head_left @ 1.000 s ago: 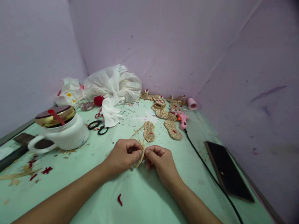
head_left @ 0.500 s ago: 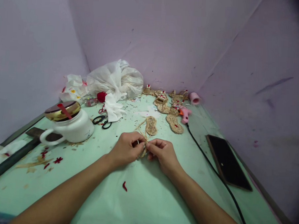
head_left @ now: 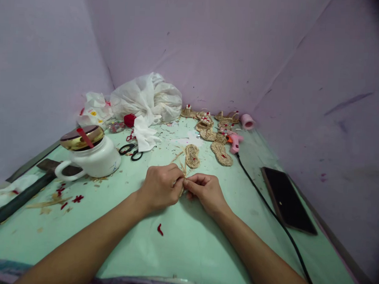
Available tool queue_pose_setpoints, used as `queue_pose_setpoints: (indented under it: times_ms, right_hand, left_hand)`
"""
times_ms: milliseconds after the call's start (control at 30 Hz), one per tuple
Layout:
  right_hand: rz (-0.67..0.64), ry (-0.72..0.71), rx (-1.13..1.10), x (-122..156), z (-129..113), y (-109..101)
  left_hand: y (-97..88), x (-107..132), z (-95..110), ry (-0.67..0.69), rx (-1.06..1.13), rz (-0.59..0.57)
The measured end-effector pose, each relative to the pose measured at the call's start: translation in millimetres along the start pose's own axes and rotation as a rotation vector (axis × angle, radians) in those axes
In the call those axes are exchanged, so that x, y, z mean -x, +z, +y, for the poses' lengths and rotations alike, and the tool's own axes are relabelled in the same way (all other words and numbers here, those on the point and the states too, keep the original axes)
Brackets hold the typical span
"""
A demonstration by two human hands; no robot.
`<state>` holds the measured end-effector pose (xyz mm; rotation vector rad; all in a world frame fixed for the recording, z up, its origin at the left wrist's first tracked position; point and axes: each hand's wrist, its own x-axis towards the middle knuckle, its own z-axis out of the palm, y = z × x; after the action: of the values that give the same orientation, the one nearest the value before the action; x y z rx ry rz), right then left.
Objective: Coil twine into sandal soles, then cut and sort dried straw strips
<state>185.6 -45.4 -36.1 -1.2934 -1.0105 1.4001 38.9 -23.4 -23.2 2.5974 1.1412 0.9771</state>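
While our left hand (head_left: 161,187) bends over the work with its fingers curled in and its thumb closed against the index finger, our right hand (head_left: 207,195) meets it thumb to thumb, its own thumb and forefinger pinched together. Between them we grip a bunch of thin, straw-coloured plant-fibre strands (head_left: 184,168); loose ends rise past our fingertips, and a short length shows below them. Our knuckles cover the very spot where the strands cross, so we cannot tell how they are joined there.

Just beyond our hands, a coiled, sole-shaped mat of tan braided fibre (head_left: 192,156) lies flat on the pale green table covering (head_left: 203,255), near the strand ends. To its right we have a second tan braided sole with a small red mark (head_left: 221,154), and beside that a pink glue gun with an orange nozzle (head_left: 235,143), its black cable (head_left: 267,205) trailing toward us past a dark, flat, rectangular device (head_left: 289,200).

On our left, black-handled scissors (head_left: 136,159) lie partly under a crumpled white sheet (head_left: 144,136), and a rounded white mug (head_left: 99,158) stands against a dark-handled hammer (head_left: 20,202). Nearest us is a curved, dark red scrap (head_left: 160,230).
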Motion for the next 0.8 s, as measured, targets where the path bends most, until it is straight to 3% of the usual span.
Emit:
queue_pose_setpoints:
  times_ms: [100,367,600,800]
  right_hand:
    - [0.013,-0.014,-0.024,0.0,0.5,0.4]
    - [0.016,0.053,-0.196,-0.5,-1.8,-1.0]
    - [0.054,0.03,-0.121,-0.6,-2.4,0.2]
    - [0.041,-0.002,0.021,-0.5,-1.1,2.9]
  left_hand:
    - [1.2,0.1,0.5,0.02,-0.033,-0.001]
    - [-2.0,-0.1,-4.5,0.249,-0.063,0.014]
    - [-1.3,0.3,-2.5,-0.029,0.107,0.034]
    - [0.6,1.3,-1.9,-0.026,0.008,-0.034]
